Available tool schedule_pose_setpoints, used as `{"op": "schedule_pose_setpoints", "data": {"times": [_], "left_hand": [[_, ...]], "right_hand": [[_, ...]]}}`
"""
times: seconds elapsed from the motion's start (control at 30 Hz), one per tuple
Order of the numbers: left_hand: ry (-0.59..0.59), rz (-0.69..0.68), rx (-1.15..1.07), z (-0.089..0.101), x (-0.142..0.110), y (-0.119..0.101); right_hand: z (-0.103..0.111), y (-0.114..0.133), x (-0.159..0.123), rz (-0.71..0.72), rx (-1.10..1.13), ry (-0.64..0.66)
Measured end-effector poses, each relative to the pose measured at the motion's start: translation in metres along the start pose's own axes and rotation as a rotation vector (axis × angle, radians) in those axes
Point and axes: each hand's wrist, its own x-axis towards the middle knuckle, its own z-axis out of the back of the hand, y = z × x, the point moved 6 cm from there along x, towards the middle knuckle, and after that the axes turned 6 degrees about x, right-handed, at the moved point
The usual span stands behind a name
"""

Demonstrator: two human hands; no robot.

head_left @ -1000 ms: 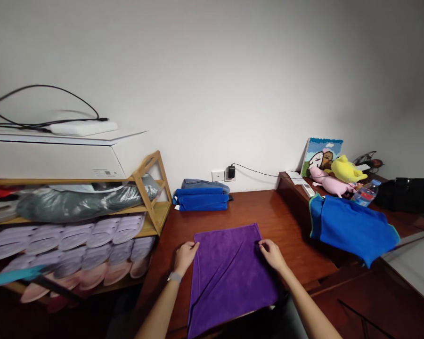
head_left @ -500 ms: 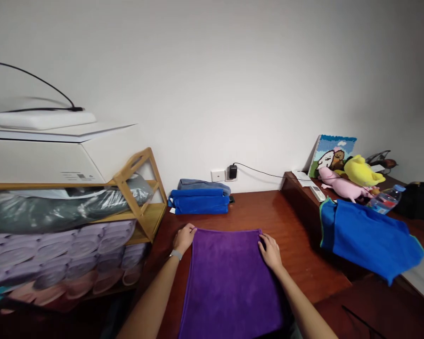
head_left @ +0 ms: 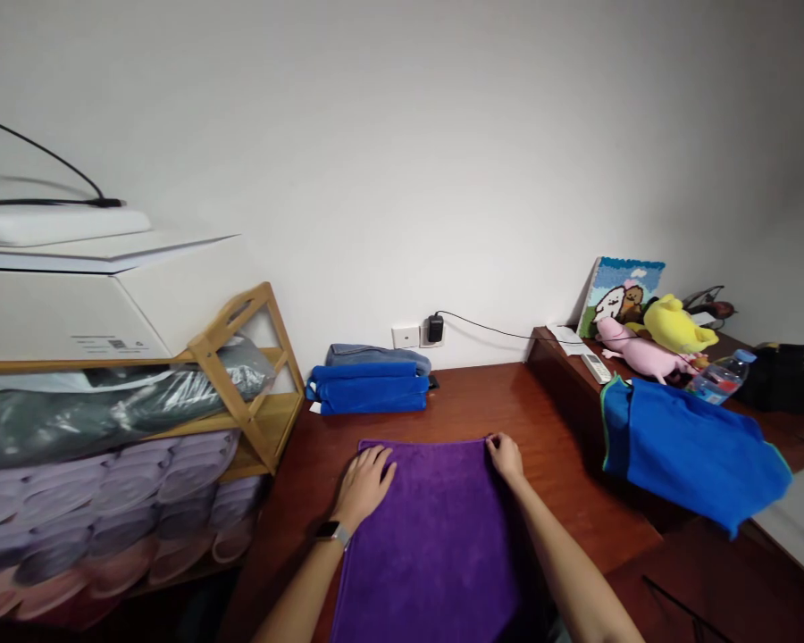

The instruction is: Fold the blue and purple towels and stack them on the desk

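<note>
Where the head view looks down on the glossy reddish-brown wooden worktop (head_left: 482, 402), a rectangular purple cloth of soft, plush-looking fabric (head_left: 435, 545) lies at six o'clock, its near end cut off by the frame. Taking the cloth's middle as the dial's centre, the left hand (head_left: 365, 487) rests at ten, fingers spread over the cloth's edge just short of the far corner. At between one and two, the right hand (head_left: 506, 457) appears to pinch the other far corner.

To lay it well, I would keep that pinch light and the tension even, so the far edge stays straight, and press outward with a flat palm rather than drag the pile. The stack of folded blue and grey-blue cloths (head_left: 375, 391) at eleven sits apart from the far edge, and that gap is worth keeping. Whether the near end lies flat, I cannot tell.
</note>
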Motion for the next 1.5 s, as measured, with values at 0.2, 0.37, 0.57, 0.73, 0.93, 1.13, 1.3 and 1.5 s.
{"op": "schedule_pose_setpoints", "data": {"times": [0.2,0.37,0.57,0.73,0.93,1.13,1.3,1.5], "left_hand": [[0.101,-0.007,0.145,-0.025,0.006,0.008],[0.052,-0.047,0.18,-0.022,0.015,-0.008],[0.074,-0.11,0.137,-0.042,-0.003,-0.043],[0.108,0.043,0.192,-0.042,-0.006,-0.019],[0.115,0.108,0.254,-0.037,-0.001,-0.005],[0.034,-0.023,0.259,-0.034,0.008,-0.05],[0.079,-0.092,0.167,-0.052,0.001,-0.065],[0.107,0.025,0.221,-0.053,0.001,-0.013]], "right_hand": [[0.008,0.005,0.021,-0.083,0.015,-0.016],[0.008,0.041,0.009,-0.064,-0.013,-0.092],[-0.065,0.123,-0.074,0.476,-0.008,0.088],[-0.069,0.106,-0.073,0.427,-0.106,0.239],[-0.019,0.059,-0.014,0.259,-0.221,0.254],[-0.035,0.09,-0.027,0.323,-0.267,0.209],[-0.066,0.103,-0.065,0.497,-0.157,0.238],[-0.02,0.034,-0.028,0.225,-0.268,0.246]]}}
